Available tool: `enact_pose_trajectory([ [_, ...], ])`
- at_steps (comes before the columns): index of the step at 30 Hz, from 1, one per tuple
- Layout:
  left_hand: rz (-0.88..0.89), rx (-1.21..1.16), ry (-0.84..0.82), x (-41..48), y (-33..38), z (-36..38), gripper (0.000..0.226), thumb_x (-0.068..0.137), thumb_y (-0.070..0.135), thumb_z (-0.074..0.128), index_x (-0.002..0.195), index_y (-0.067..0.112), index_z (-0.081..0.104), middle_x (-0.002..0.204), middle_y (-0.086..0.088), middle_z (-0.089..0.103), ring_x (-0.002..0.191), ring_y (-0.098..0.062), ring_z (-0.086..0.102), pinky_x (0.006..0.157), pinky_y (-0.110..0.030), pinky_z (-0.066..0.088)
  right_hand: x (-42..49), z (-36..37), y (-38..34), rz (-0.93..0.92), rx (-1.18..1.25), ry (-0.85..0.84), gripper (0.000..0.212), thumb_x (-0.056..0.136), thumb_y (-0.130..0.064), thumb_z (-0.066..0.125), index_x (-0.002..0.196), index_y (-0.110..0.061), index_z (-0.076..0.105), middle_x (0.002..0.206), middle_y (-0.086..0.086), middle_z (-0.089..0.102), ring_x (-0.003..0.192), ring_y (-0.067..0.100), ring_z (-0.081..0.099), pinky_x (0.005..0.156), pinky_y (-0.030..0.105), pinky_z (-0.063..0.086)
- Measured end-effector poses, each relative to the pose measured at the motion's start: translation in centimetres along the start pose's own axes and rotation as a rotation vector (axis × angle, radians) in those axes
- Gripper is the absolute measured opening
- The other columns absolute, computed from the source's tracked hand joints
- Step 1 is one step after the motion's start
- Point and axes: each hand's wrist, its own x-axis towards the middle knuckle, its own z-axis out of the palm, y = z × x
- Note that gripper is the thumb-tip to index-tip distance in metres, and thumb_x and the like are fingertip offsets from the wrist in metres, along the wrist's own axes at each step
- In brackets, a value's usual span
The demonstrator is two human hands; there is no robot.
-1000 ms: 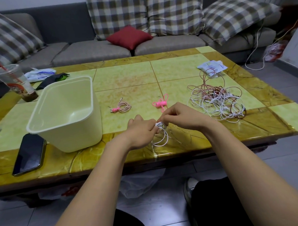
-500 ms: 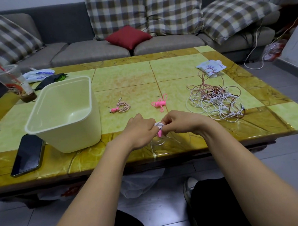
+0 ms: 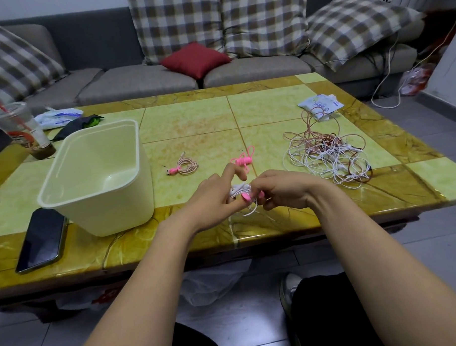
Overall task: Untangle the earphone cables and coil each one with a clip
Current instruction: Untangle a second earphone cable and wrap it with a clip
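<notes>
The tabletop [image 3: 193, 122] was pale green tile edged in amber marbling. The tub [image 3: 113, 204] was cream, the sofa [image 3: 139, 82] grey. The checked cushions [image 3: 264, 22] were brown and white, one small cushion [image 3: 196, 59] red. The tangled cables [image 3: 328, 154] were white and rose.

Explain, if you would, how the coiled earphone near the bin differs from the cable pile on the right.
The coiled earphone is one pinkish cable wound into a small neat ring; the cable pile is many white, pink and brownish cables in loose tangled loops. A pink clip binds the coiled earphone; the cable pile shows none. Both lie on the table.
</notes>
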Motion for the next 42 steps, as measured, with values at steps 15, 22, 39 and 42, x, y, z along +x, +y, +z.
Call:
enact_pose_trajectory([
  [15, -0.055, -0.295, 0.198, 0.4, -0.7, 0.6, 0.016, 0.097, 0.039, 0.053, 0.091, 0.024, 0.050, 0.061, 0.010, 0.060, 0.064, -0.013, 0.045, 0.063, -0.031, 0.034, -0.8, -1.0, -0.4, -0.147, -0.090, 0.093, 0.020, 0.091, 0.004, 0.056, 0.104, 0.006, 0.071, 0.057, -0.005, 0.054, 0.052, 0.005, 0.037, 0.051, 0.017, 0.031],
  [22, -0.124, -0.393, 0.156, 0.2, -0.4, 0.5, 0.020, 0.096, 0.037, 0.054, 0.088, 0.019, 0.051, 0.068, 0.009, 0.056, 0.065, -0.014, 0.047, 0.065, -0.032, 0.037, -0.8, -0.9, -0.8, -0.301, -0.216, 0.485, 0.016, 0.082, -0.015, 0.077, 0.083, 0.001, 0.075, 0.059, -0.015, 0.066, 0.050, -0.005, 0.051, 0.052, 0.014, 0.038],
  [39, -0.370, -0.566, 0.476, 1.2, 0.7, 0.7, 0.024, 0.101, 0.033, 0.043, 0.096, 0.011, 0.050, 0.090, -0.003, 0.062, 0.086, -0.013, 0.055, 0.071, -0.023, 0.041, -0.3, 3.0, -1.6, -0.464, 0.040, 0.461, 0.017, 0.075, 0.002, 0.079, 0.091, 0.001, 0.072, 0.076, 0.015, 0.073, 0.066, 0.014, 0.066, 0.057, 0.022, 0.049],
  [42, -0.342, -0.600, 0.473, 1.1, 1.1, 0.8, 0.024, 0.101, 0.032, 0.043, 0.097, 0.010, 0.051, 0.078, 0.002, 0.060, 0.080, -0.009, 0.054, 0.071, -0.022, 0.039, -0.2, 3.2, -1.6, -0.486, 0.005, 0.548, 0.015, 0.073, 0.001, 0.081, 0.083, -0.002, 0.069, 0.074, 0.015, 0.072, 0.062, 0.015, 0.064, 0.055, 0.022, 0.048],
])
